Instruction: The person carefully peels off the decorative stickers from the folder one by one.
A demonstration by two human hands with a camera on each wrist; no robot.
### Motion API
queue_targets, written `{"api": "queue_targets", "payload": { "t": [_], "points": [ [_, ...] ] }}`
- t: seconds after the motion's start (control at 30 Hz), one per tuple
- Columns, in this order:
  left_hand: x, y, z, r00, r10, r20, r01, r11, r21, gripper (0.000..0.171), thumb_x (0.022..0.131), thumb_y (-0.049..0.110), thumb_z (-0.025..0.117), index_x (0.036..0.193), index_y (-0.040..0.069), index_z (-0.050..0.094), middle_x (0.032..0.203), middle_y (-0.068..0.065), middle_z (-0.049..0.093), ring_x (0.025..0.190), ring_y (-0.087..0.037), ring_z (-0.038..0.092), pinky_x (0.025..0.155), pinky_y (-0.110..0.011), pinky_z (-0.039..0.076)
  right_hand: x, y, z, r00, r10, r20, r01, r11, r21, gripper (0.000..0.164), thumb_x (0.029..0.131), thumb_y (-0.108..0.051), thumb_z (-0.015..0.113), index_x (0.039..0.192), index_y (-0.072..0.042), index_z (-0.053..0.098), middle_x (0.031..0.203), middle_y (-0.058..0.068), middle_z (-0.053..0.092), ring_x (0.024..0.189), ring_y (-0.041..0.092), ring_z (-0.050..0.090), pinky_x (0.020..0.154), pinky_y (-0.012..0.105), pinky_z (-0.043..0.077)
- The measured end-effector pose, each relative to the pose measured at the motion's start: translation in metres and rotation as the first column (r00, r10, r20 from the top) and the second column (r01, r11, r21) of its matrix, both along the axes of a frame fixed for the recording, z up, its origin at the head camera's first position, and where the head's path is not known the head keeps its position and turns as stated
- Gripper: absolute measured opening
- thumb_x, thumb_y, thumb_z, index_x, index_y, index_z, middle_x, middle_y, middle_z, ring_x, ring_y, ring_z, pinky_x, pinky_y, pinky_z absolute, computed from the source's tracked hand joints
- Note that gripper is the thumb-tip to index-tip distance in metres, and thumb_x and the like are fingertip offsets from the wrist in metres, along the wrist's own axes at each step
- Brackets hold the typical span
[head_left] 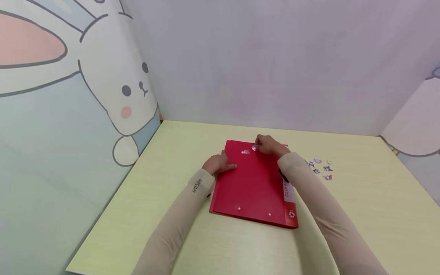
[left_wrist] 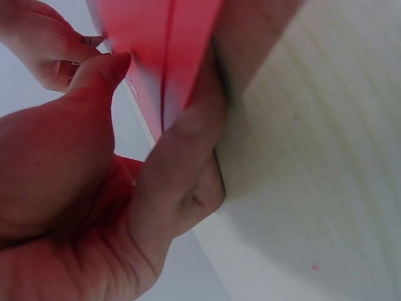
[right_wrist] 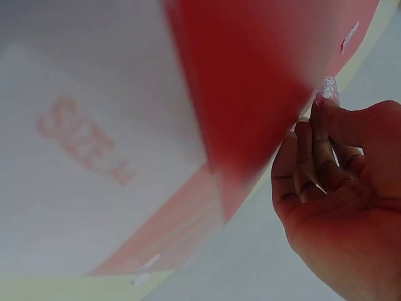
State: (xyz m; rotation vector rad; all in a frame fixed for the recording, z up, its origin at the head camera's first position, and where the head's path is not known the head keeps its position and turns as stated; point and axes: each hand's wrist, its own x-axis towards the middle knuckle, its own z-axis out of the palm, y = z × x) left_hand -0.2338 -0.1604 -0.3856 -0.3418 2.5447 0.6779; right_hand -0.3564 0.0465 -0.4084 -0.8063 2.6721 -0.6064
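A red clip file (head_left: 252,187) lies on the table, its labelled spine to the right and two small metal rivets near the front edge. My left hand (head_left: 217,163) grips its left edge, thumb over the cover; in the left wrist view the fingers (left_wrist: 182,157) curl along the side and underneath. Close over the top of the cover, my right hand (head_left: 269,144) pinches a small shiny cartoon sticker (right_wrist: 328,89) between thumb and index finger. Another sticker (head_left: 245,152) sits on the cover just left of it.
Several loose cartoon stickers (head_left: 317,170) lie on the pale wooden table (head_left: 371,198) to the right of the file, partly behind my right sleeve. A curtain (head_left: 268,68) hangs at the table's back edge, and a rabbit-patterned one (head_left: 99,76) hangs on the left.
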Motion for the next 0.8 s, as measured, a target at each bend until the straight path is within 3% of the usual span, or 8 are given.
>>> {"api": "queue_targets", "payload": {
  "t": [0.4,0.67,0.8],
  "points": [
    [0.003,0.002,0.0,1.0,0.015,-0.026,-0.015,1.0,-0.008,0.097,0.091,0.041,0.069,0.16,0.007,0.009,0.098,-0.013,0.059,0.077,-0.016,0.055,0.073,-0.028,0.047,-0.001,0.011,-0.002,0.998,-0.063,0.026,0.064,0.998,-0.024,0.022,0.097,-0.012,0.061,0.115,-0.002,0.053,0.11,0.019,0.059,0.095,0.028,0.057,0.089,0.041,0.052],
    [0.001,0.002,-0.001,1.0,0.028,-0.01,-0.028,1.0,0.008,0.097,0.092,0.04,0.069,0.16,0.009,0.008,0.104,-0.013,0.058,0.086,-0.018,0.058,0.08,-0.03,0.048,-0.003,0.016,-0.003,0.998,-0.055,-0.011,0.055,0.998,-0.007,0.021,0.098,-0.009,0.052,0.118,-0.001,0.054,0.119,0.023,0.061,0.102,0.033,0.059,0.093,0.045,0.052],
    [-0.002,0.0,-0.002,1.0,0.006,-0.019,-0.006,1.0,-0.014,0.097,0.092,0.042,0.068,0.16,0.008,0.009,0.103,-0.013,0.058,0.085,-0.018,0.057,0.081,-0.03,0.048,-0.004,0.019,-0.003,0.998,-0.057,-0.036,0.056,0.998,-0.018,0.02,0.098,-0.01,0.054,0.116,-0.001,0.057,0.115,0.021,0.062,0.1,0.031,0.058,0.093,0.045,0.052]
  ]
}}
